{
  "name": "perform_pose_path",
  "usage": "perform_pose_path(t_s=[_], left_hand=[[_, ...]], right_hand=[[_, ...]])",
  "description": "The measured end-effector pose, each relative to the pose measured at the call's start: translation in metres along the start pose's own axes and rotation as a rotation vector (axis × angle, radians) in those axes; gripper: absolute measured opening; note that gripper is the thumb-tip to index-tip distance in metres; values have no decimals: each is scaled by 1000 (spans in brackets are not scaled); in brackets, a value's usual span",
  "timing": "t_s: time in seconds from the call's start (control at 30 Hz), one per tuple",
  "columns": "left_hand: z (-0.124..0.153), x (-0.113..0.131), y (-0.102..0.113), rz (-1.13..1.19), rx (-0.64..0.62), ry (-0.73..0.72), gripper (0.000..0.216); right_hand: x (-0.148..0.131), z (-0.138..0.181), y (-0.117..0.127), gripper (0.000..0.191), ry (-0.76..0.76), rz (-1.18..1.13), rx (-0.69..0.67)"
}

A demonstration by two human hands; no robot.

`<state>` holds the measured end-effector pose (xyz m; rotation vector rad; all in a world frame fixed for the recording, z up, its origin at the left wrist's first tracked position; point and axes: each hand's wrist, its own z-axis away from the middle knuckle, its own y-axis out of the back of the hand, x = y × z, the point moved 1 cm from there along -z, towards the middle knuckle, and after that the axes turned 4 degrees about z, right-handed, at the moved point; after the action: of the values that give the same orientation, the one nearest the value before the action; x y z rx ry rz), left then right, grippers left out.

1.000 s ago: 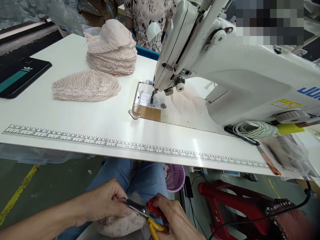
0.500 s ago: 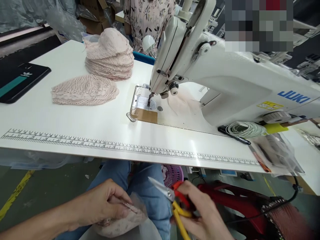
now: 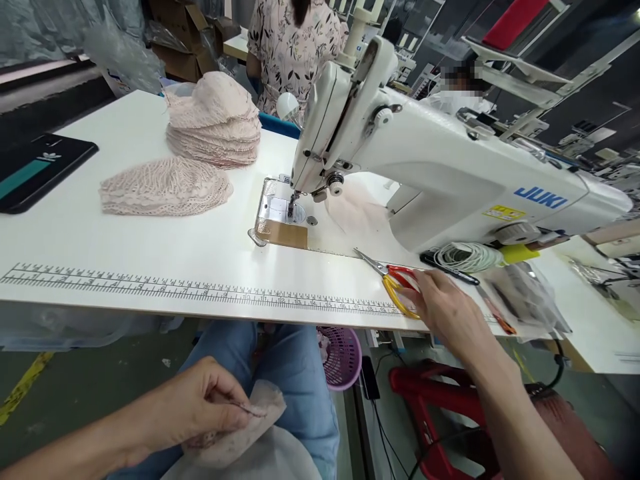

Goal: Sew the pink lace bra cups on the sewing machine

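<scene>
My left hand (image 3: 207, 407) pinches the edge of a pale pink lace fabric piece (image 3: 235, 440) above my lap, thumb on top; part of the cloth hides beneath the fingers. Over the table's front edge, my right hand (image 3: 450, 310) has its fingers at the handles of the scissors (image 3: 395, 283), one red and one yellow. Their blades are nearly closed, point left and rest on or just above the tabletop by the printed ruler (image 3: 240, 293). A white sewing machine (image 3: 425, 153) stands behind the scissors, with pale sheer cloth (image 3: 355, 207) under its arm.
On the table are a stack of pink lace cups (image 3: 215, 127), a flatter lace pile (image 3: 165, 190) and a black phone (image 3: 45, 167). Coiled cord (image 3: 467, 257) and a plastic bag (image 3: 525, 297) lie at right. Below are a purple basket (image 3: 345, 363) and red stool (image 3: 435, 407). Another person (image 3: 295, 53) is behind.
My right hand has carried the scissors from over my lap up and right to the table, and their blades have turned. My left hand stays over my lap with the lace fabric.
</scene>
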<state>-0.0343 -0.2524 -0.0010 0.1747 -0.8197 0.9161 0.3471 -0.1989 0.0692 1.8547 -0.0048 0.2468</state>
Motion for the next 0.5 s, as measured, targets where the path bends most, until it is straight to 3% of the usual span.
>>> perform_pose_path(t_s=[0.07, 0.13, 0.2, 0.27, 0.37, 0.5], left_hand=[[-2, 2, 1, -26, -8, 0, 44], [-5, 3, 0, -41, -38, 0, 45], [-7, 5, -2, -54, -84, -17, 47], [-8, 6, -4, -54, -125, -35, 51], [-5, 7, -5, -10, -160, -50, 49], [-2, 1, -3, 40, -147, -55, 34]], right_hand=[[-34, 16, 15, 36, -24, -38, 91], [-82, 34, 26, 26, 120, -376, 60], [-132, 48, 26, 31, 266, -750, -207], [-170, 57, 17, 38, 307, -949, -410], [-198, 61, -4, 30, 191, -1079, -595], [-203, 63, -22, 39, -18, -1233, -706]])
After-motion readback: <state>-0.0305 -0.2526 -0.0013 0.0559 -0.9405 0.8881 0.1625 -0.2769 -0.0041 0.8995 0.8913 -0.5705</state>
